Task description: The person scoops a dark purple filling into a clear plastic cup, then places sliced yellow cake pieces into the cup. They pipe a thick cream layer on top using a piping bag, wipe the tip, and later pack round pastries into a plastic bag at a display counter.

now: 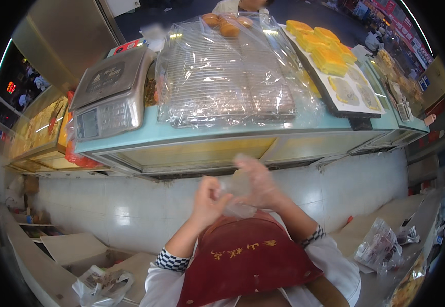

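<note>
My left hand is closed on the edge of a clear plastic glove or thin film in front of the apron. My right hand seems covered by that clear plastic, its fingers spread and blurred. Both hands are above the floor, short of the counter's near edge. On the counter a wire cooling rack lies under clear plastic, with several round brown buns at its far end. To the right, yellow cake squares stand on a paper-lined tray.
A digital scale stands at the counter's left, with a red plastic bag below it. Plastic bags lie at the lower right and more bags at the lower left, near cardboard boxes. A person is beyond the counter.
</note>
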Motion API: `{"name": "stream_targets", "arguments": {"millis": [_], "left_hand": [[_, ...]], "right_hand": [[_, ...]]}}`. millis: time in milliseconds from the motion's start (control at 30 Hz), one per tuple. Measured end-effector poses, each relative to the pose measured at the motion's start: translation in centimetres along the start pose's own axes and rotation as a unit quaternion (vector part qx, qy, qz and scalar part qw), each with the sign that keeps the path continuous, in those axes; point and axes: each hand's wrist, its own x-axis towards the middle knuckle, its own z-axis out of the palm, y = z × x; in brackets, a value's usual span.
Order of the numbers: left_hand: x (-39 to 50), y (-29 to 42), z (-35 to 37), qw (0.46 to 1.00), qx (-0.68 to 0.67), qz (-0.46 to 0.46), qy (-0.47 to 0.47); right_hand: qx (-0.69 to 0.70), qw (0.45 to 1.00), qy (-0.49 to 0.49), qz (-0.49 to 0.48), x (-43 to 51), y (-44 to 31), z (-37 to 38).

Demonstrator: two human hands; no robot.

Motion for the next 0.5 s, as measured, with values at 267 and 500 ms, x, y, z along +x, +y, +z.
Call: {"name": "stream_targets", "arguments": {"millis": [267,500], "left_hand": [[-2.0,-0.3,-13.6,0.796,0.365,0.285,0.389],[-11.5,-9.6,-11.9,0.734,0.525,-0.193,-0.385]], "right_hand": [[-0.039,0.956,0.235,-0.170,2.4,-3.9,-4.0],[-0.037,0.986,-0.163,-0.009,1.9,-0.7,6.0]]}}
